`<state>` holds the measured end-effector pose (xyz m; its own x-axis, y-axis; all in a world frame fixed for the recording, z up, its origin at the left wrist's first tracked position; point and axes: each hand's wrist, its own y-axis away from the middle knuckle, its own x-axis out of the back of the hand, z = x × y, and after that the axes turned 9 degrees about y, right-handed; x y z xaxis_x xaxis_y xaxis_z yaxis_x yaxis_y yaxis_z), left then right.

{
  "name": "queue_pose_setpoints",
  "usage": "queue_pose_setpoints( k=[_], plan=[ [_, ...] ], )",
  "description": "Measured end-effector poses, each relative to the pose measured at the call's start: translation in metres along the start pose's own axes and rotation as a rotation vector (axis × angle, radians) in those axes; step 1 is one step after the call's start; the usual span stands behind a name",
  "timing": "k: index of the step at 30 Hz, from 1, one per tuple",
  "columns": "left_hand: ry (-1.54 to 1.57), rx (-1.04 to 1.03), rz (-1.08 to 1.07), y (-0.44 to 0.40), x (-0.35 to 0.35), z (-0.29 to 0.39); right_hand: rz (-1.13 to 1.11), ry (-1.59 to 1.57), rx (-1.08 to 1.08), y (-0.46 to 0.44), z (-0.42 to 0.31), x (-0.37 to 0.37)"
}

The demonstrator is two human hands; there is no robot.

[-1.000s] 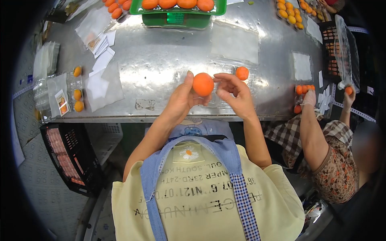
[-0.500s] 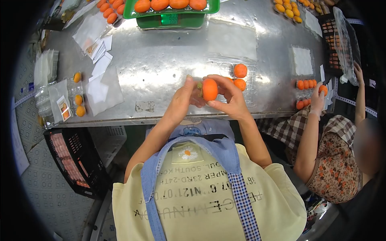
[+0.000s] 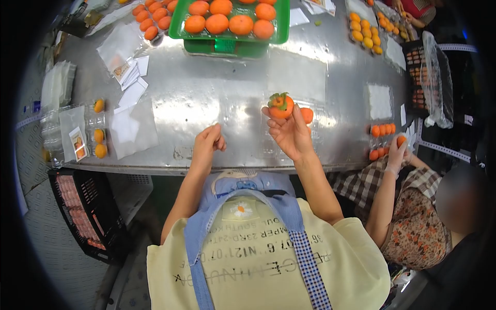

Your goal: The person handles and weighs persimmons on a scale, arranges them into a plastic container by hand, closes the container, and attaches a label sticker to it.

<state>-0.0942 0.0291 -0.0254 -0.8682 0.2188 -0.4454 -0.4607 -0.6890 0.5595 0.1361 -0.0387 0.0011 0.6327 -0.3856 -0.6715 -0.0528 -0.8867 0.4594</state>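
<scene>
My right hand [image 3: 290, 135] holds up a persimmon [image 3: 280, 109], gripped between thumb and fingers, its green leafy calyx facing upward. Behind that hand, another persimmon [image 3: 306, 114] sits in a clear plastic tray [image 3: 319, 135] on the metal table. More of the tray's contents are hidden by the hand. To the left, my left hand [image 3: 210, 141] hovers near the table's front edge with its fingers curled together; whatever may be inside them is hidden.
A green scale [image 3: 225, 47] bears a tray of persimmons [image 3: 241, 25]. Paper cards [image 3: 135, 92] and a tray with yellow-orange fruit [image 3: 99, 136] lie left. A black crate [image 3: 88, 212] stands below the table. At right, a co-worker's gloved hand [image 3: 397, 155] holds an orange fruit.
My hands have parted. The persimmon, earlier between both hands, is now in my right hand with its calyx turned up. My left hand has moved left and closed. The view has shifted.
</scene>
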Motion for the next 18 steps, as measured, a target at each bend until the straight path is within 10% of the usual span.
queue_pose_setpoints(
  k=[18],
  plan=[
    [0.115, -0.078, 0.197, -0.022, 0.062, -0.015, 0.219, 2.028, 0.783, -0.227, -0.147, -0.103]
  ],
)
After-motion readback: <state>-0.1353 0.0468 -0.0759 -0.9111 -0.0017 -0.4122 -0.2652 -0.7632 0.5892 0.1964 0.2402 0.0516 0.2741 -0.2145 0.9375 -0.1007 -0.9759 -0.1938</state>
